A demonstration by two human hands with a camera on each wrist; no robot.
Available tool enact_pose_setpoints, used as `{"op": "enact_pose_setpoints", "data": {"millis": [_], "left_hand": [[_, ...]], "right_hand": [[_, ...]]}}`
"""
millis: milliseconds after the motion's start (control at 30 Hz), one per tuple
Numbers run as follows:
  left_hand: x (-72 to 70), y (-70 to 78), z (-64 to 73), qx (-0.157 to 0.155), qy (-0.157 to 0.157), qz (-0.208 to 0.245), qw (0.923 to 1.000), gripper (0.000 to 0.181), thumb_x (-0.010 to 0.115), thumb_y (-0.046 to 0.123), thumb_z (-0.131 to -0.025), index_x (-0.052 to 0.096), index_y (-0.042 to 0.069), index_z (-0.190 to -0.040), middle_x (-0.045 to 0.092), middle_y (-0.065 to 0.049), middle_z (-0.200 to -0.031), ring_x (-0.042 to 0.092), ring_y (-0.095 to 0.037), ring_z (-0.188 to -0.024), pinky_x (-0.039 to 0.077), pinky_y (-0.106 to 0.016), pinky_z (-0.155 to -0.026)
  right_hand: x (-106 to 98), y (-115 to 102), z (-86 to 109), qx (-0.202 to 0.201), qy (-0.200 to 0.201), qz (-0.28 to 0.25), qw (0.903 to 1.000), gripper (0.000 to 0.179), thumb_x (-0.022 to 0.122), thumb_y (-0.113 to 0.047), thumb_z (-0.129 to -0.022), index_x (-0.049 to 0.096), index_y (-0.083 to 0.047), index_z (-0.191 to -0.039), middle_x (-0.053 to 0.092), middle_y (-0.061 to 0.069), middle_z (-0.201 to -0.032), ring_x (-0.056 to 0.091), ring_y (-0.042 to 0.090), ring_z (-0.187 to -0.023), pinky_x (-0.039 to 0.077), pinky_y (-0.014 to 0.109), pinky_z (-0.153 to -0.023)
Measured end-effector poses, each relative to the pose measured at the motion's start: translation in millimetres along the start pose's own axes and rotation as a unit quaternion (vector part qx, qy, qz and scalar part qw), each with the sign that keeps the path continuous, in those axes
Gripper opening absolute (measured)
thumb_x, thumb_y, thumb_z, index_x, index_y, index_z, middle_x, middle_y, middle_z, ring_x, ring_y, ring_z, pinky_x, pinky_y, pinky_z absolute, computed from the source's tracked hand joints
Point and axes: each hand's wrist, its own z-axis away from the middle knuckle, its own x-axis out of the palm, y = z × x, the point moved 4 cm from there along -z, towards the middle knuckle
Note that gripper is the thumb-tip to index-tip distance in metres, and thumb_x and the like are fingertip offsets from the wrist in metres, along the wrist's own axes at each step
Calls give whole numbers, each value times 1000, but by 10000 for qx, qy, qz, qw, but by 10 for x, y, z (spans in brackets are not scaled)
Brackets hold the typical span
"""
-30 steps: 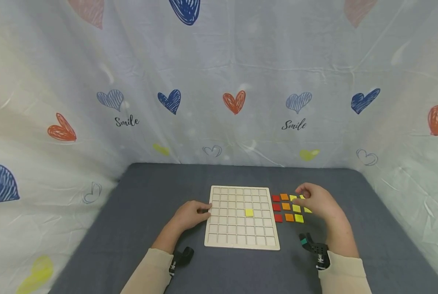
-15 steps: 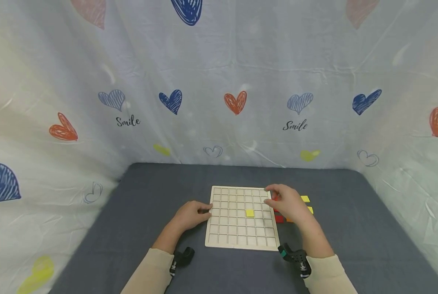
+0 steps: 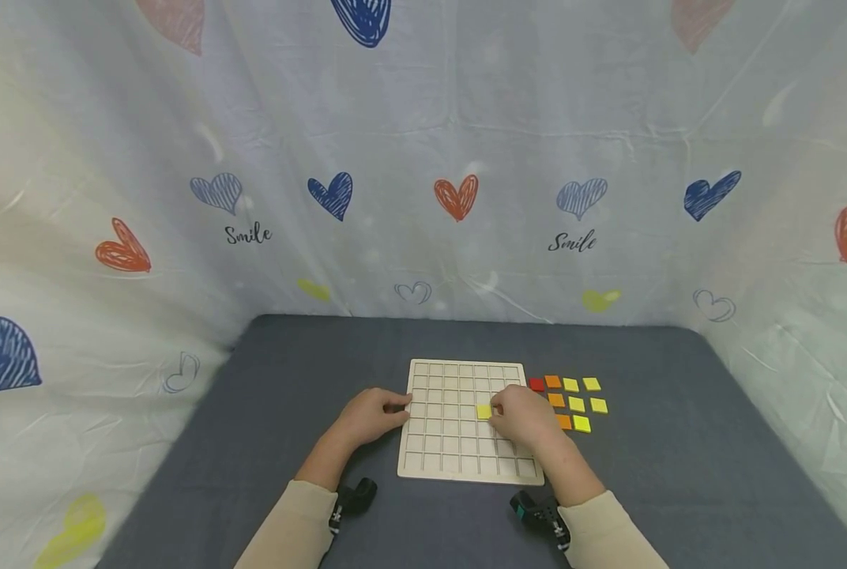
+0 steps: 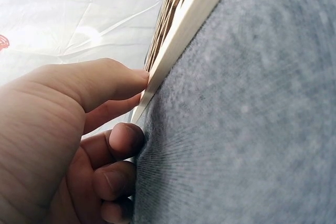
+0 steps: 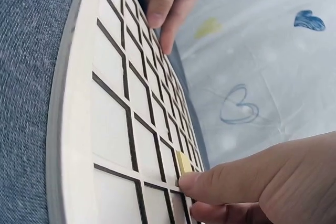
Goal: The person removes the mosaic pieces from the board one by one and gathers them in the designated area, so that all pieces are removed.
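A square wooden grid board (image 3: 438,466) lies flat on the dark table, a yellow square tile (image 3: 483,412) in one of its cells. My left hand (image 3: 372,415) rests at the board's left edge. In the left wrist view its thumb (image 4: 137,77) touches the pale rim and the lower fingers curl loosely against the cloth. Over the right part of the board is my right hand (image 3: 528,416), thumb and index finger bent close together. Its thumb tip (image 5: 190,183) is right at the yellow tile in the right wrist view; I cannot tell whether another piece sits between the fingertips.
Right of the board lie flat tiles in columns: a red tile (image 3: 536,384), orange tiles (image 3: 555,400) and several yellow tiles (image 3: 576,404). The right hand and forearm hide part of them. A white curtain with hearts (image 3: 502,158) hangs behind the table.
The right hand has swung left from above the yellow tiles, across the red ones, to the cell area beside the yellow tile on the board. The left hand and board stay put.
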Motion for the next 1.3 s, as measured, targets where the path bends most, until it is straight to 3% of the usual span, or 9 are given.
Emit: {"op": "enact_pose_setpoints", "data": {"millis": [133,267,400,700,1100,1300], "left_hand": [[-3,6,5,26,20,-7,10000,39,74,26,-96,72,14,-132,51,2,-58,38,-11,-50,34,-29,-50],[-1,8,5,37,20,-10,10000,38,75,26,-96,72,14,-132,51,3,-58,38,-11,-50,34,-29,-50],[2,6,7,28,1,-11,10000,38,74,26,-96,72,14,-132,50,3,-58,37,-10,-50,34,-28,-50],[-6,18,11,46,5,32,10000,38,74,25,-96,72,14,-133,51,2,-58,38,-11,-50,34,-29,-51],[-7,16,2,60,16,42,10000,39,75,26,-96,72,14,-133,50,3,-56,38,-11,-49,34,-28,-50],[2,13,5,4,16,55,10000,39,75,25,-96,72,14,-133,50,3,-57,38,-11,-50,34,-29,-51]], "right_hand": [[-18,-44,24,3,175,31,9998,23,74,-7,-86,65,-13,-66,29,-6,-56,26,12,-53,22,30,-53],[-19,-56,33,89,256,-34,9996,4,74,-5,-84,74,-8,-83,45,-6,-61,40,12,-58,35,30,-54],[-1,-40,20,279,311,-145,9990,12,77,-6,-83,73,-8,-94,57,-5,-74,51,14,-65,45,34,-60],[15,-69,-24,244,438,-103,9987,13,70,-4,-85,70,-10,-96,57,-6,-70,51,13,-61,45,33,-59],[-37,-89,-13,286,351,-461,9979,16,77,-5,-84,74,-11,-99,62,-5,-76,54,14,-66,47,33,-61],[-165,16,12,315,308,-1219,9916,17,77,-7,-86,74,-11,-102,63,-4,-80,55,15,-68,46,35,-62]]}}
